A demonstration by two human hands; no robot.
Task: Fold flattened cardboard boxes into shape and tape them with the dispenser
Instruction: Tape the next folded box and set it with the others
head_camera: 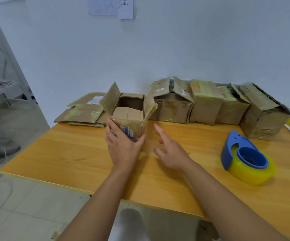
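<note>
Two bare forearms reach forward from the bottom edge over the orange-yellow wooden worktop (71,150). At the end of the left one, the left hand (123,146) presses its palm and straight fingers against the near face of a small brown cardboard box (129,119), its thumb spread along the box's lower right corner; nothing is curled round the box. The right hand (171,150) hovers just beside the box, apart from it, with fingers spread and relaxed and holding nothing. That small box stands upright near the middle of the worktop, its top open: one side flap rises to the left, one to the right, and the near flap is folded inward. A printed label shows on its near face. Behind it, along the pale wall, a row of four more shaped brown cardboard boxes (172,106) stands side by side, touching, their flaps loose and streaked with yellowish tape. To the left lies one low stack of flattened brown cardboard (81,112), its sheets too overlapped to count. One blue plastic tape dispenser (238,148), loaded with a yellow roll of tape, lies to the right of the hands, well apart from the small box.
</note>
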